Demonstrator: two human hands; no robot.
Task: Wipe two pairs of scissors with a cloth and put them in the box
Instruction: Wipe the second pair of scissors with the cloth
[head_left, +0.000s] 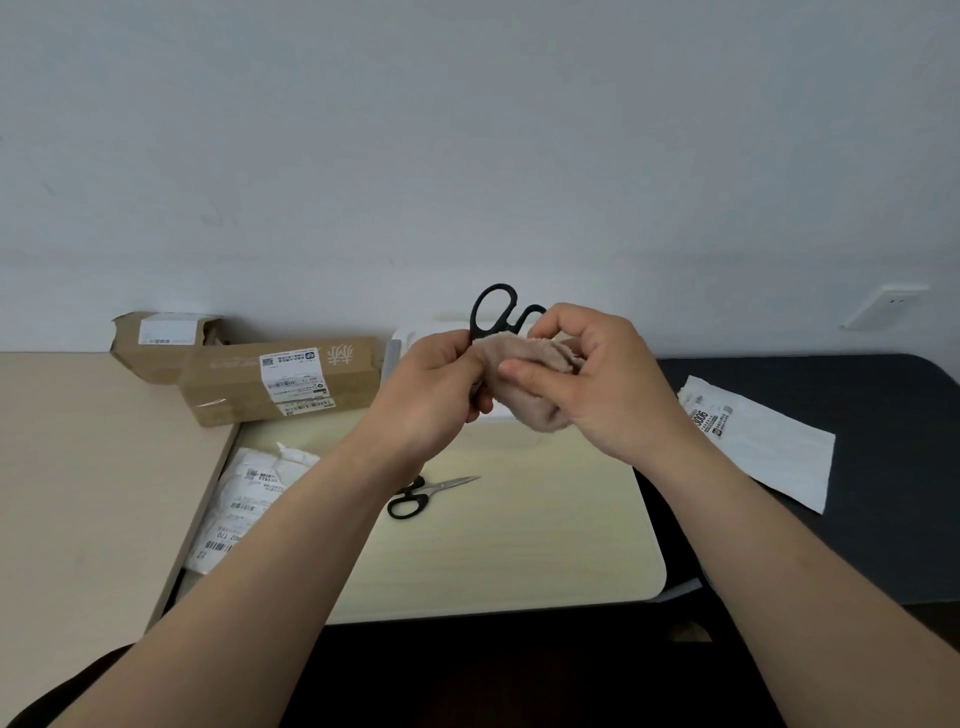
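Scissors with black handles (493, 310) are held up over the middle of the pale yellow desk board (519, 545), loops pointing up and away, with the blades hidden inside a beige cloth (535, 382). The left hand (431, 387) has its fingers curled and grips the scissors just below the loops, where the edge of the cloth begins. The right hand (589, 379) is closed round the cloth, thumb lying across its front and fingers wrapped behind it.

A second pair of scissors (423, 493), also black-handled, lies flat on the board below the left wrist, its blades closed and pointing right. The white box (410, 336) sits at the far edge of the board, mostly hidden behind both hands.

Left of it, two brown cardboard parcels (280, 382) rest against the wall. A white mailer bag (244, 499) lies at the board's left edge. Another white mailer (763, 441) lies on the black table (857, 519) to the right.
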